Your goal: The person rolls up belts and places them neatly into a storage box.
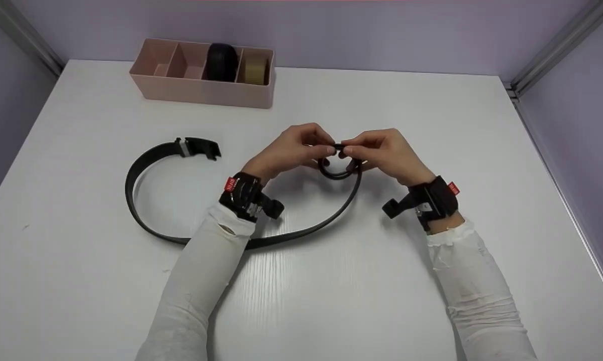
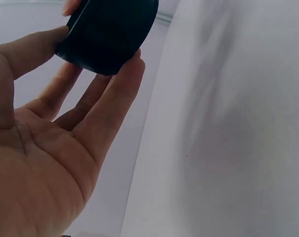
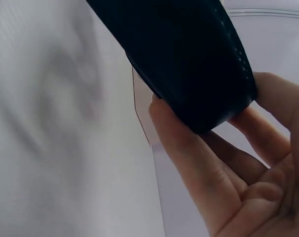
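Lavender walls enclosed the white bench [image 1: 431, 125] where I worked at a black belt [image 1: 146, 225]. My left hand [image 1: 293, 150] and my right hand [image 1: 381, 153] met near the middle of the bench, both grips pinching the belt's rolled end [image 1: 337, 168] between thumb and fingertips, so that the small coil sat between the two hands just above the surface. My left fingers [image 2: 115, 94] pressed against the dark coil [image 2: 107, 34] in the left wrist view, and my right fingers [image 3: 189, 148] cupped the underside of the same strap [image 3: 189, 59] in the right wrist view. From the coil the belt ran down and to my left in a wide loop lying flat on the bench, passing under my left sleeve [image 1: 201, 271], and ended at its buckle [image 1: 198, 147], well apart from my hands. At the far edge stood a pink divided box [image 1: 201, 93], holding a black roll [image 1: 221, 62] in one compartment and a tan roll [image 1: 255, 69] in the one beside it.
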Demonstrator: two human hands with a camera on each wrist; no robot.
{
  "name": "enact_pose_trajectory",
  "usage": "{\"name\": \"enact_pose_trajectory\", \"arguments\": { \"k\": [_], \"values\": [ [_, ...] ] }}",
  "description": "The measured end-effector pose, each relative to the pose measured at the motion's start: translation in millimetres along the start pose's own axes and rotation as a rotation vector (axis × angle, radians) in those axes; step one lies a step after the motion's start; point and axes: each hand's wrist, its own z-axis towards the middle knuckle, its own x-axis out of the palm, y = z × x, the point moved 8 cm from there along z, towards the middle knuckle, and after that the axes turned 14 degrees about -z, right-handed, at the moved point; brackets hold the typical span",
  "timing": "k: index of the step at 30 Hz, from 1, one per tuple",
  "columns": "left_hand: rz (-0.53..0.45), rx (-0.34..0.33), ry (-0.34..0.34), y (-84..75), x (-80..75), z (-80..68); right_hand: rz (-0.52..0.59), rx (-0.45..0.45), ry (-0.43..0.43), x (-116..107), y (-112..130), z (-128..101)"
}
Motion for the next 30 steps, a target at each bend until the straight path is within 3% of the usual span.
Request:
{"name": "enact_pose_trajectory", "arguments": {
  "k": [9, 17, 21, 26, 30],
  "values": [
    [-0.046, 0.084, -0.107, -5.1, -4.9, 1.0, 0.029, -0.006, -0.107, -0.4, 0.6, 1.6],
    [-0.064, 0.141, -0.270, -11.5, -14.0, 1.2, 0.153, -0.061, -0.278, -0.7, 1.3, 1.9],
    [-0.088, 0.150, -0.333, -13.1, -19.4, -0.8, 0.179, -0.058, -0.313, 0.3, -2.6, 3.1],
    [-0.102, 0.096, -0.283, -12.5, -18.4, -2.8, 0.188, -0.067, -0.305, -1.6, -14.6, 8.4],
    [-0.034, 0.022, -0.220, -10.2, -14.8, -4.8, 0.136, -0.058, -0.245, -3.6, -23.3, 12.1]
  ]
}}
